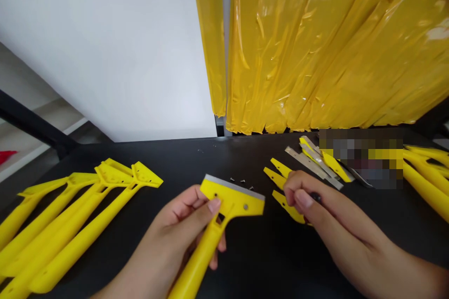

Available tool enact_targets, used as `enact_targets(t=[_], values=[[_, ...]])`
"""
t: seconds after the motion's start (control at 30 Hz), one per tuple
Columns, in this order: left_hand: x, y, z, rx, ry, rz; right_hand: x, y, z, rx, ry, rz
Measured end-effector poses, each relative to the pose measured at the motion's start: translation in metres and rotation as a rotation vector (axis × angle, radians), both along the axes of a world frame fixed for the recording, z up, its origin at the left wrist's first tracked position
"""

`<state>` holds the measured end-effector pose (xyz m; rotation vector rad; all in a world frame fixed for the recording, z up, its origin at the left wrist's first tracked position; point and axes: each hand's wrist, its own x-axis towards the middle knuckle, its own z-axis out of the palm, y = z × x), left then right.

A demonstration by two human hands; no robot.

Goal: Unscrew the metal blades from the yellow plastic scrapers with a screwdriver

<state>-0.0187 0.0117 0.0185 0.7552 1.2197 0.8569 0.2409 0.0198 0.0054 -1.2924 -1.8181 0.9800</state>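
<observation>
My left hand [185, 224] is closed around a yellow scraper [236, 203], its thumb pressing on the head near a small hole. A thin metal blade edge [235, 187] runs along the head's top. One screw head [245, 207] sits in its right side. To the right, my right hand [326, 215] is closed in a pinch; a small dark thing [315, 196] shows behind its thumb, mostly hidden by the fingers. Yellow flat pieces with holes [277, 177] lie beside and partly behind this hand. Small loose screws [242, 181] rest just beyond the scraper head.
Several yellow scraper handles [84, 215] lie in a row on the black table [182, 154] at left. Metal blades [308, 163] and yellow pieces are piled at the back right, near a blurred patch. More yellow handles [428, 182] lie far right. Yellow plastic sheeting [333, 46] hangs behind.
</observation>
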Motion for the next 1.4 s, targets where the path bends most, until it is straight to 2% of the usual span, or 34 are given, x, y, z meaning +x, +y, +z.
enact_targets(t=[0.07, 0.13, 0.2, 0.3, 0.43, 0.57, 0.73, 0.93, 1.4], values=[[-0.003, 0.007, 0.001, 0.019, 0.023, 0.095, 0.007, -0.002, 0.001, 0.197, -0.064, 0.042], [-0.005, 0.011, 0.000, 0.018, 0.024, 0.169, 0.008, -0.001, 0.005, 0.325, -0.111, 0.139], [-0.006, 0.013, -0.003, 0.011, 0.000, 0.199, 0.005, 0.002, 0.009, 0.392, -0.195, 0.228], [-0.008, 0.013, -0.006, 0.003, -0.051, 0.210, 0.001, 0.006, 0.012, 0.455, -0.238, 0.245], [-0.008, 0.013, -0.006, -0.020, -0.054, 0.199, 0.002, 0.011, 0.008, 0.448, -0.141, 0.170], [-0.004, 0.013, -0.003, -0.001, -0.031, 0.189, 0.003, 0.016, 0.000, 0.435, -0.138, 0.136], [-0.002, 0.011, -0.004, 0.030, 0.002, 0.191, 0.002, 0.021, -0.009, 0.383, -0.138, 0.159], [-0.008, 0.012, -0.012, 0.024, -0.013, 0.199, 0.003, 0.023, -0.016, 0.389, -0.125, 0.189], [-0.006, 0.011, -0.007, 0.024, -0.007, 0.176, 0.004, 0.018, -0.003, 0.456, -0.116, 0.138]])
